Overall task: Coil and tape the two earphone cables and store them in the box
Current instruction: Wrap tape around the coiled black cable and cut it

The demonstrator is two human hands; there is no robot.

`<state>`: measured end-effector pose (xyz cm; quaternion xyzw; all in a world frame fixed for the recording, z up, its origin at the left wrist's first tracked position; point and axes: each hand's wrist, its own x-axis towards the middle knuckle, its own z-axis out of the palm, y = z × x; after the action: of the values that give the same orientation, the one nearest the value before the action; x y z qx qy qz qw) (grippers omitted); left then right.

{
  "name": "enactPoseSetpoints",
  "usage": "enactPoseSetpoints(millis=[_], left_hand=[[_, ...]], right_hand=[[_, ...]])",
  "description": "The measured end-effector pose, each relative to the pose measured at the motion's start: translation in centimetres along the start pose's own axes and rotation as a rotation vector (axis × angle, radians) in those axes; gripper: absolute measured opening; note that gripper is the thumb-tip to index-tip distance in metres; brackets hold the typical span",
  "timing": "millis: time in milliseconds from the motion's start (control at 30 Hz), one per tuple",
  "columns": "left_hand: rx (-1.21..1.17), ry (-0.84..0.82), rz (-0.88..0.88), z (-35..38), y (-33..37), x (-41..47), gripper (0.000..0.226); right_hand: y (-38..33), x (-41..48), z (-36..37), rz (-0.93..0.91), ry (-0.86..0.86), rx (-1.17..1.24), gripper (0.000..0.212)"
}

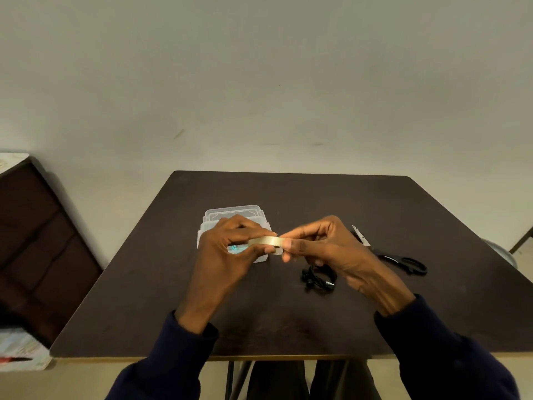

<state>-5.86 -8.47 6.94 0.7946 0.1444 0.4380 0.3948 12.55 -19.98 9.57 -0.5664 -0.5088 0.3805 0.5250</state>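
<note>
Item 1. Recorded one tape roll [265,241], yellowish, seen edge-on, held clear of the table [288,327] between both hands. Gripped on its left side by the left hand [230,243], fingers and thumb curled round it. Pinched at its right end by the right hand [323,243], thumb on the near face and fingers bent behind. Could not tell whether any strip had been drawn free.

Item 2. Found one black earphone cable [318,277] lying on the table just below the right hand, bundled in a loose coil, with the metal plug showing at its near side. Touched by neither hand.

Item 3. Found one clear plastic box [230,210] standing on the table beyond the left hand and partly hidden by it. Could not make out its contents.

Item 4. Found one pair of scissors [403,259] lying right of the right hand, black handles to the near right and blades angled to the far left.

Item 5. Noted dark sleeves [173,365] reaching both wrists, a dark cabinet [43,241] left of the table and apart from it, and a pale wall [259,82] behind.
</note>
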Motion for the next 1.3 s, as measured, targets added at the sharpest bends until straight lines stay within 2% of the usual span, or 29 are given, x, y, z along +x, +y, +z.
enactPoseSetpoints(millis=[133, 233, 467, 600, 667, 800, 967, 1300], left_hand=[[-0.081, 0.050, 0.006, -0.4, 0.6, -0.2, 0.015], [-0.032, 0.095, 0.004, -0.4, 0.3, -0.1, 0.016], [0.015, 0.030, 0.015, 0.0, 0.2, -0.2, 0.022], [-0.004, 0.131, 0.020, -0.3, -0.1, -0.2, 0.015], [-0.053, 0.164, -0.031, -0.7, -0.4, -0.3, 0.020], [-0.043, 0.106, -0.055, -0.5, -0.4, -0.1, 0.024], [0.014, 0.011, 0.044, 0.7, 1.1, -0.1, 0.017], [0.095, 0.075, 0.029, 1.1, 1.1, -0.6, 0.029]], right_hand=[[-0.3, 0.2, 0.1, 0.015, -0.024, 0.036, 0.018], [0.0, 0.5, 0.3, 0.014, -0.042, 0.078, 0.025], [1.1, 0.8, 0.9, -0.002, 0.048, 0.003, 0.030], [0.9, 1.0, 1.2, 0.021, 0.049, 0.038, 0.027], [0.5, 0.8, 1.4, 0.030, 0.037, 0.075, 0.028], [0.3, 0.7, 1.4, 0.029, 0.107, 0.066, 0.025], [0.7, 0.5, 1.2, 0.022, 0.134, -0.021, 0.024], [1.3, 0.6, 1.4, 0.043, 0.110, -0.044, 0.021]])
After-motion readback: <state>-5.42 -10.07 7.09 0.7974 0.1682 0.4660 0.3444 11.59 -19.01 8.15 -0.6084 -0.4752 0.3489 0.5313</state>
